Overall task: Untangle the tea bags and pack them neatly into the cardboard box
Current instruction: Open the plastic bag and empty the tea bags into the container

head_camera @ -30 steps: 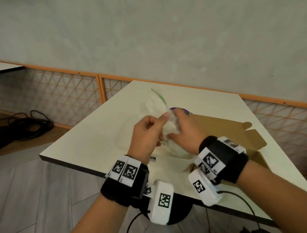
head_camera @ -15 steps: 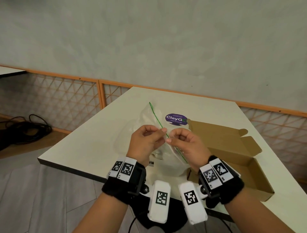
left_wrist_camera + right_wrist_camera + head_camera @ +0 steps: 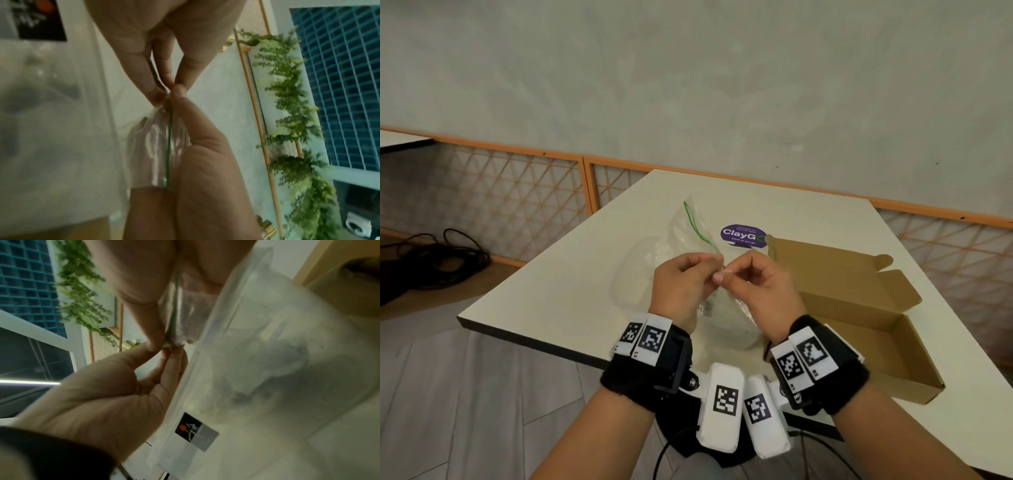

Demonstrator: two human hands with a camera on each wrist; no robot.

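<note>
A clear zip-lock bag point(image 3: 681, 240) with a green zip strip point(image 3: 693, 222) hangs just above the table, between my hands. My left hand point(image 3: 710, 269) and right hand point(image 3: 729, 274) pinch its top edge with fingertips almost touching. In the left wrist view the left hand point(image 3: 164, 91) pinches from above and the right hand point(image 3: 179, 97) lies along the green strip point(image 3: 168, 146). Pale tea bags point(image 3: 287, 353) show only as a blurred heap inside the bag. The open brown cardboard box point(image 3: 859, 308) lies to the right, its inside bare where visible.
A purple round sticker point(image 3: 743, 234) lies on the white table point(image 3: 571, 281) behind the bag. The table's front edge is close to my wrists. An orange lattice fence point(image 3: 524, 205) runs behind, and black cables point(image 3: 431, 260) lie on the floor to the left.
My right hand left the bag's side and moved to its top edge. Both hands now pinch the zip close together, and the green strip has straightened.
</note>
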